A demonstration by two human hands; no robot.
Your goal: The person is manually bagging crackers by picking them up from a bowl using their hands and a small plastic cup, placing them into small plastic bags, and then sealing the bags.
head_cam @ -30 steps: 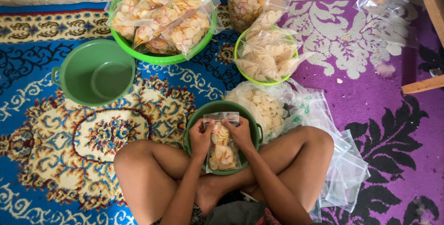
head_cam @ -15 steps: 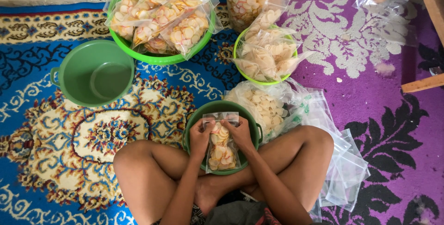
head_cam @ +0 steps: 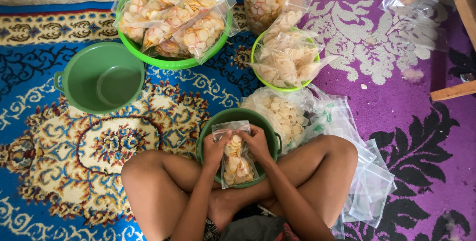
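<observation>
On patterned blue-and-purple carpet (head_cam: 74,171), left hand (head_cam: 216,148) and right hand (head_cam: 255,141) pinching small clear crackers-filled plastic bag (head_cam: 235,164) over dark green plastic basin (head_cam: 237,118); many filled bags (head_cam: 173,15) done, loose crackers sack (head_cam: 280,114) and empty bags (head_cam: 369,181) left.

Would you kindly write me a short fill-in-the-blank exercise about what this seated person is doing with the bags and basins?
1. Both hands hold a clear bag of ____.
2. That bag is held over a ____ basin between the knees.
3. The basin at the left is ____.
4. The flat unfilled bags lie on the ____ rug.

Missing words: crackers; green; empty; purple
</observation>
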